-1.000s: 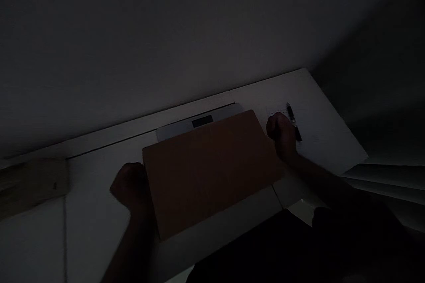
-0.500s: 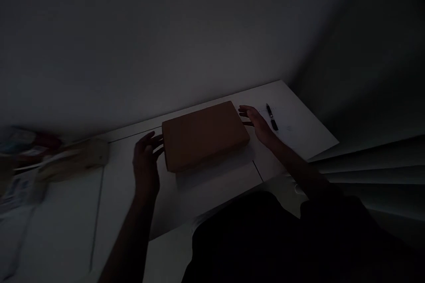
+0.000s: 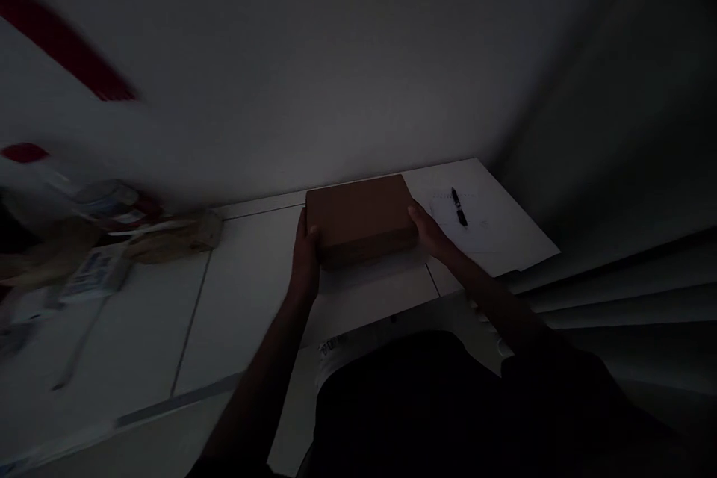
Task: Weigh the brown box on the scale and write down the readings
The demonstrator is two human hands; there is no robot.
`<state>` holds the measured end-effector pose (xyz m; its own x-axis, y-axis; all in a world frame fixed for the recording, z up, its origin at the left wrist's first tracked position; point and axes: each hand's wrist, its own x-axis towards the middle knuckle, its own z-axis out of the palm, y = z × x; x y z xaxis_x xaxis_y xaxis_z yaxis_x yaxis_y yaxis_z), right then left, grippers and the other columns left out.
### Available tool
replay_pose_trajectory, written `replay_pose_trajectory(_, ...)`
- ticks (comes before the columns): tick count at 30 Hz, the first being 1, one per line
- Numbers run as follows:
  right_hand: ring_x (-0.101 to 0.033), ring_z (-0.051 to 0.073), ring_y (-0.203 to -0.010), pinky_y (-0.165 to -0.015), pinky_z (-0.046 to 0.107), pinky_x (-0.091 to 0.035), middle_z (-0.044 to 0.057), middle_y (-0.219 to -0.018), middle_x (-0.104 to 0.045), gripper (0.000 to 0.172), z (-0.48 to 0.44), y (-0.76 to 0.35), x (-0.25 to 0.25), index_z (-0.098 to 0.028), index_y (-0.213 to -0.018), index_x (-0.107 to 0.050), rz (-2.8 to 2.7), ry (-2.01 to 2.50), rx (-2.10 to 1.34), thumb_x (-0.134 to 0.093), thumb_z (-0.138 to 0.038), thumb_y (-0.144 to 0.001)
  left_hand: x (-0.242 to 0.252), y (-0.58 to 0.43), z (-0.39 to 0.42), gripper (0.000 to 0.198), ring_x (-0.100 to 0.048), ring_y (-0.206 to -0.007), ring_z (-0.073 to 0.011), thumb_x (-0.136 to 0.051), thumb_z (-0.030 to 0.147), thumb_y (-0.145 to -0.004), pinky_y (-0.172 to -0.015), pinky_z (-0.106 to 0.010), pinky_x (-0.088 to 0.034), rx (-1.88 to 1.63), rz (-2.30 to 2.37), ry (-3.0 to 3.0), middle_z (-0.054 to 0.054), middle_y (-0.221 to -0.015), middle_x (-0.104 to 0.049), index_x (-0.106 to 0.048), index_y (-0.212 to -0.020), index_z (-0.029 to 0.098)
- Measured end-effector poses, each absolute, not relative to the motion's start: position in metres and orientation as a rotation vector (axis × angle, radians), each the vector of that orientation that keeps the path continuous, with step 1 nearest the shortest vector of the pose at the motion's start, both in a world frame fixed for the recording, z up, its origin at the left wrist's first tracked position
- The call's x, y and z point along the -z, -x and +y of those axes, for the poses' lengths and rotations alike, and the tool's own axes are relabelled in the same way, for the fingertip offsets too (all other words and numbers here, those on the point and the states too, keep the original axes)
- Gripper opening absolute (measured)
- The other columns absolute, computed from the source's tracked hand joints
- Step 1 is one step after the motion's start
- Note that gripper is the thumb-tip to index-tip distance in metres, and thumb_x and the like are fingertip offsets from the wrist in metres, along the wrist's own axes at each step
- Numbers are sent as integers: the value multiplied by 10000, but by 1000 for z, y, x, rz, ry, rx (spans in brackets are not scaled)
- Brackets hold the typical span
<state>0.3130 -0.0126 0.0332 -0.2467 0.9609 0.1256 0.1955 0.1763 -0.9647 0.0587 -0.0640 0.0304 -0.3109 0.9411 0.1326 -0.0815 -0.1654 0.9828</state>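
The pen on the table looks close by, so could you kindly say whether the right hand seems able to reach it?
Probably yes: the pen lies uncovered near the right hand, with nothing visible between them, though that hand would likely have to leave the brown box first.

Dark clothing (image 3: 414, 411), dark sleeves (image 3: 565, 373), bare forearms (image 3: 274, 362)

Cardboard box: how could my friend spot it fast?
Look for the white table along the wall. Between the left hand and right hand is the cardboard box. It's wide, brown and blocky, unlike the slim black pen to its right.
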Motion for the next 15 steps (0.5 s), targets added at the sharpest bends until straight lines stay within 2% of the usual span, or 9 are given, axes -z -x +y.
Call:
replay_pose_trajectory(5, -397, 273, -1488, -1272, 483, -273, 28, -1619, -411, 773, -22, -294, -44, -296, -1559, -391, -1678, 1093, -1174, -336, -751, -936, -39, -43, -80, 643, -363, -1484, -285, -586, 485, -862, -1278, -435, -248, -1649, 1322, -1001, -60, -1586, -420, -499, -1460, 266)
replay_pose_trajectory(10, -406, 287, -1478, -1254, 481, -303, 58, -1600, -438, 834, -30, -243, -64, -249, -1564, -378, -1771, 973, -1195, -322, -778, -922, -53, -2, -105, 603, -421, -1447, -279, -584, 412, -839, -1257, -412, -294, -1791, 1314, -960, -64, -1523, -498, -538, -1419, 251)
replay_pose_trajectory(15, -429, 292, -1457, -1213, 460, -363, 50, -1600, -437, 792, -37, -175, -75, -258, -1567, -366, -1891, 811, -1276, -311, -742, -942, -65, 47, -144, 624, -484, -1379, -276, -558, 336, -816, -1227, -411, -346, -1917, 1504, -826, -73, -1457, -557, -514, -1421, 188)
